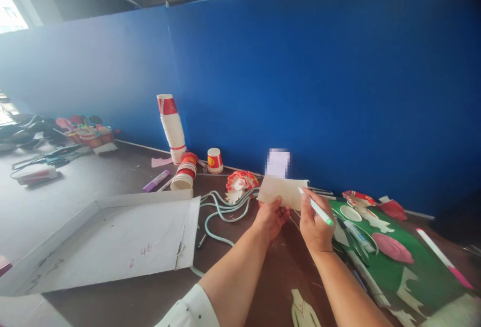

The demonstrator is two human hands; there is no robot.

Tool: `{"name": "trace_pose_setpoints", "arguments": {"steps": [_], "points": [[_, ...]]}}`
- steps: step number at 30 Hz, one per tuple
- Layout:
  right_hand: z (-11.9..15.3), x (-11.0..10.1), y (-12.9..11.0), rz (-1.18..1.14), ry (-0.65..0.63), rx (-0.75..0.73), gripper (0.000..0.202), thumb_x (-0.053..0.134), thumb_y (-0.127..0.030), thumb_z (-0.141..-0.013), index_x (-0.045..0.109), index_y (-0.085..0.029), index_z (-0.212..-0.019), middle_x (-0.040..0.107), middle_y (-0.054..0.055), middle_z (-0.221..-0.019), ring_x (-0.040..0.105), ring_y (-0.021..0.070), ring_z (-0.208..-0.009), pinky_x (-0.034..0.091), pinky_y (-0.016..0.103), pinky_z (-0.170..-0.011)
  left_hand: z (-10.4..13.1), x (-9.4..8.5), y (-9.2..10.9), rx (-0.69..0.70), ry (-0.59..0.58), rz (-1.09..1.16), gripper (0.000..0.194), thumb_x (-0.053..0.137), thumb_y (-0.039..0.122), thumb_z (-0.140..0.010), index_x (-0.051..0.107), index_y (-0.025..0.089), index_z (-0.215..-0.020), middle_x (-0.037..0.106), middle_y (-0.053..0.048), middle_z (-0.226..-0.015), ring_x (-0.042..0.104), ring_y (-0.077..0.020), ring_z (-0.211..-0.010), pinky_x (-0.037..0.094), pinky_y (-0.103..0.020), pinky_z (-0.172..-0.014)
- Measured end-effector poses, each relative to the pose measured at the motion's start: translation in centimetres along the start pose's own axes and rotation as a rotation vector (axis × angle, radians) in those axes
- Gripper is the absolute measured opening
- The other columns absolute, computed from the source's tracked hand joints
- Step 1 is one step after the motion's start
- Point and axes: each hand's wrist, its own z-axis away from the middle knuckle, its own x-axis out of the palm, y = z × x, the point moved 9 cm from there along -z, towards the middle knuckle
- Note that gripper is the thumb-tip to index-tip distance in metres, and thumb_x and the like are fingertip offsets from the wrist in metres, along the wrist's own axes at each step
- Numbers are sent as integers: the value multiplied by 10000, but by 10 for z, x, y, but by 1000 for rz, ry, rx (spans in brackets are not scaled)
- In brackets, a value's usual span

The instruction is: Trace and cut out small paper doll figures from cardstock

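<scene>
My left hand [271,220] grips the lower edge of a piece of cream paper [283,190], thumb in front. In my right hand [316,229] is a white marker pen [317,207] with a green end, its other end close to the paper's right side. Whether the tip touches the paper I cannot tell. Just behind the paper stands a blurred pale sheet [278,162] against the blue wall. Below my forearms lies a cream paper cutout [303,309] with drawn lines.
A tall stack of paper cups [173,131] leans near the blue partition [300,81]. At left lies a shallow white box lid [124,236]. A pale blue cable [218,211] coils beside it. On the right, a green mat [383,216] bears paper scraps and a pink marker [445,258].
</scene>
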Motion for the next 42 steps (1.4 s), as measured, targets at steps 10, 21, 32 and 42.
{"name": "trace_pose_setpoints", "arguments": {"steps": [10,21,32,42], "points": [[3,2,4,40,-17,39,282,555,-361,-932,702,-125,-977,735,131,-877,668,208,-734,531,312,-644,1,3,-1,-8,-20,-27,105,602,138,-886,606,102,-984,642,-36,-725,599,-88,-552,504,-188,-536],[1,1,-1,81,-13,17,271,569,-337,-931,718,-125,-1010,751,141,-921,704,234,-821,552,340,-744,4,5,-1,-17,-24,-54,103,618,142,-872,611,109,-970,642,-26,-707,598,-87,-546,497,-188,-536],[-3,0,-3,94,1,5,269,574,-322,-926,723,-112,-1005,756,148,-913,712,245,-851,562,351,-765,5,6,-1,-13,-33,-70,96,623,140,-868,613,108,-958,631,-27,-701,594,-87,-545,491,-192,-550],[-4,-1,-1,86,-7,27,284,554,-342,-934,723,-124,-1003,758,154,-937,714,255,-874,564,375,-786,4,6,-1,12,-45,-99,130,702,162,-810,630,121,-910,642,-31,-721,590,-91,-570,485,-202,-565]]}}
